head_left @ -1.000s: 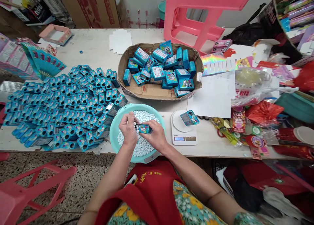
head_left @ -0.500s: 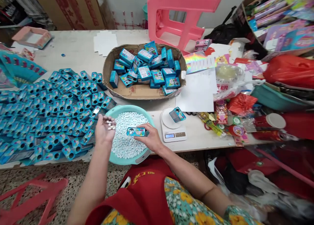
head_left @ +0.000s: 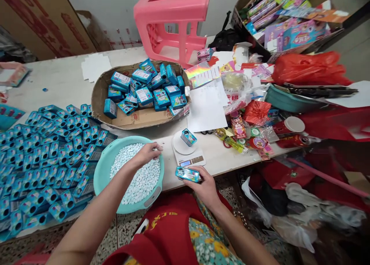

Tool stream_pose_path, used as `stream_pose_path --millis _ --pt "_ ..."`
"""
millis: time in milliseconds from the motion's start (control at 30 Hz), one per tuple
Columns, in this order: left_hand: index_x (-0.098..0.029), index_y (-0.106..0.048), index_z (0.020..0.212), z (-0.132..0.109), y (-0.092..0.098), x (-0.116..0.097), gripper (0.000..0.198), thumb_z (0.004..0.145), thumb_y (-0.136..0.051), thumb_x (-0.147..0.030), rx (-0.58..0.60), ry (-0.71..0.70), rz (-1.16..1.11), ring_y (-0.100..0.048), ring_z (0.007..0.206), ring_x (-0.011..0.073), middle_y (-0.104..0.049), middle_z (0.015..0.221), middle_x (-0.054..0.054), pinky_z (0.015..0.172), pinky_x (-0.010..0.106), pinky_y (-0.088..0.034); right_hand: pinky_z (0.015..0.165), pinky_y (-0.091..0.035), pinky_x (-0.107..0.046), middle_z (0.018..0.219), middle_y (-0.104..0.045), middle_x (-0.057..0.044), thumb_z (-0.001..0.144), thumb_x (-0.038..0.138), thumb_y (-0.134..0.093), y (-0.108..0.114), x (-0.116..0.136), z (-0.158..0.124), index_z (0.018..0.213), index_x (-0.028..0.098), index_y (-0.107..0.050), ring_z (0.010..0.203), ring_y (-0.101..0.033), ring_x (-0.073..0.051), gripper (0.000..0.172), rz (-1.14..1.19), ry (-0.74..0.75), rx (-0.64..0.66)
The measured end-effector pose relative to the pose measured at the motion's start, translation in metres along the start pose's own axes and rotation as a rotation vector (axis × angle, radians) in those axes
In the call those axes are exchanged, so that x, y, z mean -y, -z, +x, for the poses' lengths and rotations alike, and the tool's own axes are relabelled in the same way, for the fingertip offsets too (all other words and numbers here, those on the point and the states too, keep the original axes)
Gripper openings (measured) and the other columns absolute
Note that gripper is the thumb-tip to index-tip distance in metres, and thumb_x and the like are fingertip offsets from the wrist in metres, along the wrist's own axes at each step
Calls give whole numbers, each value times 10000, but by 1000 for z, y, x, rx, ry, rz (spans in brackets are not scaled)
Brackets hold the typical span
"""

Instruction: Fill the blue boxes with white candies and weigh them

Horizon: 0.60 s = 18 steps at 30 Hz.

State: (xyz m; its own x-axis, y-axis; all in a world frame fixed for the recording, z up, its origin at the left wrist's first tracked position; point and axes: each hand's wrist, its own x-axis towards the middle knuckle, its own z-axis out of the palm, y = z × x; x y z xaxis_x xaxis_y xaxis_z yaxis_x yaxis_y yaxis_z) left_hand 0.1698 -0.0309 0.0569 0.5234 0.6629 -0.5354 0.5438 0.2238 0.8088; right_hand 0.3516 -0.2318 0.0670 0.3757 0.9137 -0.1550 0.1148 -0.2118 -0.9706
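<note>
Above the right rim of a teal plastic bowl [head_left: 100, 172], my left hand [head_left: 150, 152] is palm down with its fingers curled shut. Its contents are mostly hidden; small white candies lay in this palm half a second ago. Small white candies [head_left: 138, 184] fill the bowl. My right hand [head_left: 204, 182] grips a blue candy box [head_left: 187, 174] by its end, hole side up, just in front of the scale. On the white kitchen scale [head_left: 186, 157] stands another blue candy box [head_left: 189, 138], slightly tilted, its round hole upward.
Rows of blue boxes [head_left: 46, 157] with round holes cover the left of the table. A cardboard tray [head_left: 138, 120] holds several more behind the bowl. A pink stool [head_left: 170, 22] rests behind it. White paper [head_left: 206, 107], wrappers and a red bag [head_left: 309, 68] crowd the right.
My left hand has turned over from palm up, closed, and crossed the bowl to its right rim. My right hand has carried its box right, from over the candies to before the scale.
</note>
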Motion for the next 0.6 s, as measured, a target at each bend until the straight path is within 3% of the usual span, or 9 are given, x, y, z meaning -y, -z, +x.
stream_pose_path --millis 133,233,400,600 --pt "-143 -645 817 55 -35 -60 176 675 -541 -148 49 -124 370 -565 568 140 -587 584 4 567 243 -411 831 -469 -339 987 -615 -37 706 270 -739 36 -21 -3 1007 221 -642 922 -598 -206 320 -21 -39 -134" --pt "-153 -669 833 85 -57 -85 203 701 -519 -119 -4 -245 618 -589 699 161 -635 737 40 639 257 -418 814 -470 -338 973 -614 -37 707 291 -739 55 -30 -4 1012 215 -640 904 -594 -206 329 -32 -66 -212" --pt "-183 -660 908 109 -75 -93 266 733 -488 -82 -61 -361 928 -568 862 198 -606 944 71 704 278 -402 818 -472 -343 969 -626 -39 705 305 -738 75 -37 -4 998 210 -648 891 -602 -205 321 -24 -101 -269" --pt "-203 -635 940 111 -77 -95 311 706 -487 -60 -69 -396 932 -544 799 185 -575 932 60 664 271 -371 805 -484 -356 967 -645 -49 690 317 -737 84 -42 3 992 204 -661 880 -612 -216 331 -7 -123 -283"
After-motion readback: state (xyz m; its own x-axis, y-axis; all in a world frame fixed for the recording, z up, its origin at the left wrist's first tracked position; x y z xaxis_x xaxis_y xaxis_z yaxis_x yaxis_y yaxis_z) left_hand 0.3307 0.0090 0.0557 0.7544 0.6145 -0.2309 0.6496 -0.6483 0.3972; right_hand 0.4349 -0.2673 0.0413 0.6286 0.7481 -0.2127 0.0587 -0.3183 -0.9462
